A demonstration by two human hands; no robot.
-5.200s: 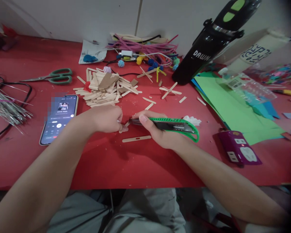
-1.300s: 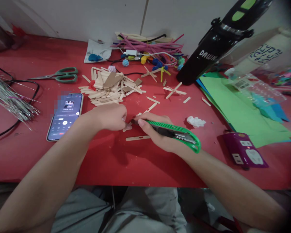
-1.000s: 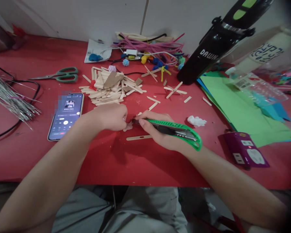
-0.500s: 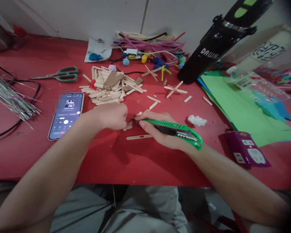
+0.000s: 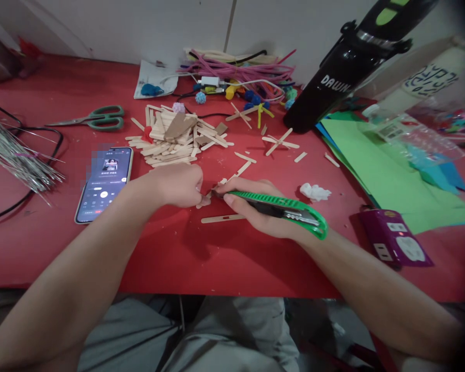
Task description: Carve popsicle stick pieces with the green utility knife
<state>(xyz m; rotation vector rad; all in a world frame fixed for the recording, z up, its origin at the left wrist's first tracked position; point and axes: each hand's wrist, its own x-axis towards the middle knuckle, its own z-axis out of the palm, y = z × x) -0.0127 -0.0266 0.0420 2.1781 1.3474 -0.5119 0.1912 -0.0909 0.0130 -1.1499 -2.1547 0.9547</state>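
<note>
My right hand [image 5: 256, 204] is closed around a green utility knife [image 5: 290, 211], its blade end pointing left toward my other hand. My left hand [image 5: 182, 185] is closed, fingers curled down, and pinches a small piece of wooden craft stick [image 5: 204, 201] against the table. The knife's tip is at or very near that piece; my fingers partly hide the contact. Just in front lies a craft stick with a slot cut in it [image 5: 221, 219], partly under my right hand. Behind my hands is a heap of craft sticks [image 5: 170, 137].
A phone [image 5: 104, 183] and green-handled scissors [image 5: 101, 119] lie left, beside a bundle of wires [image 5: 23, 155]. Crossed sticks [image 5: 279, 141], crumpled tissue [image 5: 315, 192] and a purple power socket [image 5: 393, 237] are right. A black bottle [image 5: 333, 77] stands behind near green paper [image 5: 391, 181].
The knife's rear end has swung very slightly right and the right hand has shifted a little. The left hand keeps its place on the small stick piece.
</note>
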